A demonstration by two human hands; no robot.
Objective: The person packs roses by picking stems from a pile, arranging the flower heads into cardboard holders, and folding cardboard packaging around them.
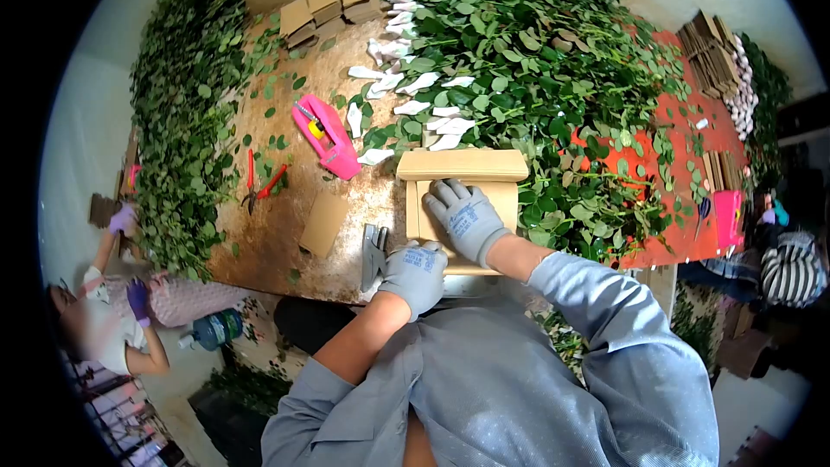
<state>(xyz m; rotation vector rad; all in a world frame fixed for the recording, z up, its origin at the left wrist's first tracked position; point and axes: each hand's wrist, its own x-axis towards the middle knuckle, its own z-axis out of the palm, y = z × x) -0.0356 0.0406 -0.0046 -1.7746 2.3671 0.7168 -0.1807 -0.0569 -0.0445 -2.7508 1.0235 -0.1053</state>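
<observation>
A folded piece of brown cardboard (462,166) lies at the table's front edge, its far end raised in a flap. My right hand (469,218), in a grey glove, rests flat on it with the fingers stretched out. At the near left corner of the cardboard is my left hand (413,277), also gloved in grey. Its fingers are curled over that edge; the thumb is hidden. Just left of this hand stands a metal stapler (373,255). A loose flat cardboard piece (324,223) lies farther left.
Leafy stems (536,43) with white-wrapped ends cover the table's far right. A pink tape dispenser (327,138) and red-handled pruning shears (259,183) lie to the left. Cardboard stacks (324,4) stand at the back. A co-worker (104,320) is at left, another person (787,268) at right.
</observation>
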